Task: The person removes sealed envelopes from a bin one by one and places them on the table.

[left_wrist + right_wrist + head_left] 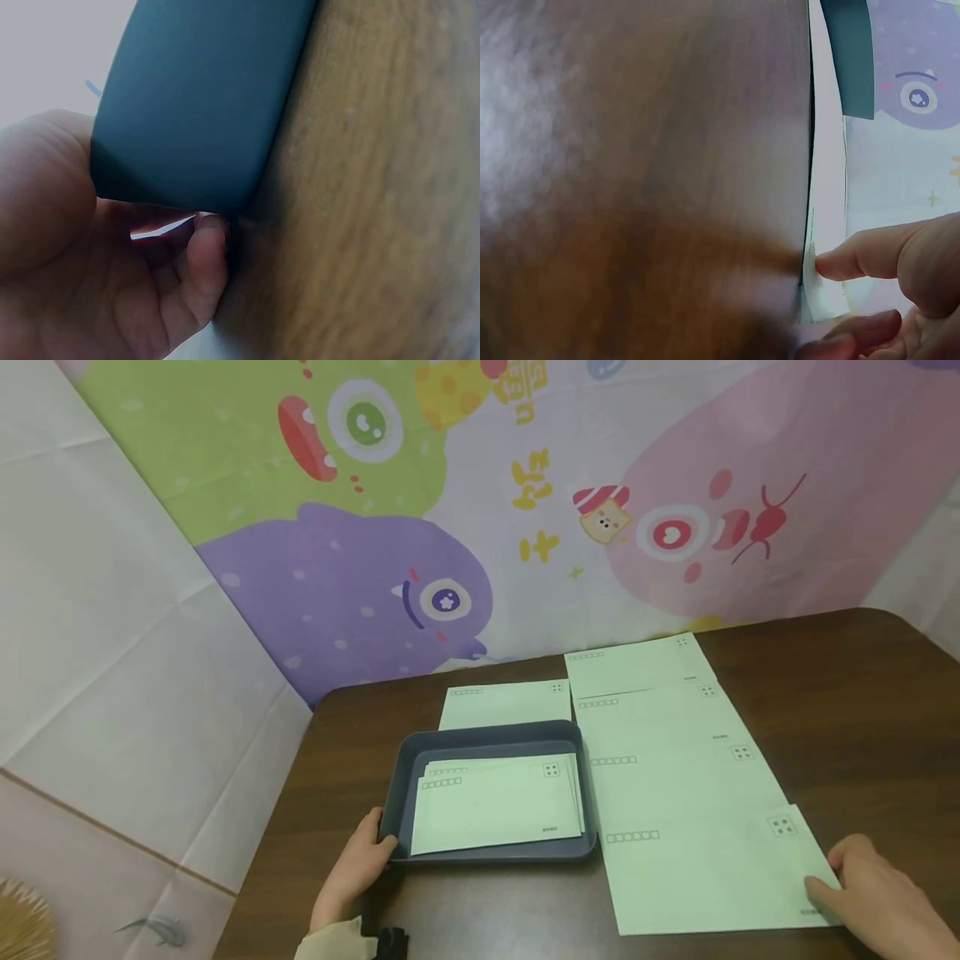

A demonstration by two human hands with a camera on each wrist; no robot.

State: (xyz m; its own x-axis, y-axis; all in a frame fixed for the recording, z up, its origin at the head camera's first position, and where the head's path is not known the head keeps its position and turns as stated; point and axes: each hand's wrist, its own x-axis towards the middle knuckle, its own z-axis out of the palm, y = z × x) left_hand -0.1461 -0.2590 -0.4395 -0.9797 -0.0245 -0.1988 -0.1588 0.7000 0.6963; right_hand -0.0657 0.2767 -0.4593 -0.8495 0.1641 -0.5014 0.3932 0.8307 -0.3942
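From the head, holds the dark tray (pixel 487 742) by its left side with the left hand (pixel 358 857). Pinches the nearest envelope (pixel 712 877), right of the tray, by its edge with the right hand (pixel 877 891). Has three more envelopes (pixel 678 781) past that one, others in the tray, all on the brown bench (pixel 847 693). From the left wrist, grips the tray's corner, with a finger (pixel 206 259) bent at its bottom. From the right wrist, puts the thumb (pixel 859 253) on that envelope's edge.
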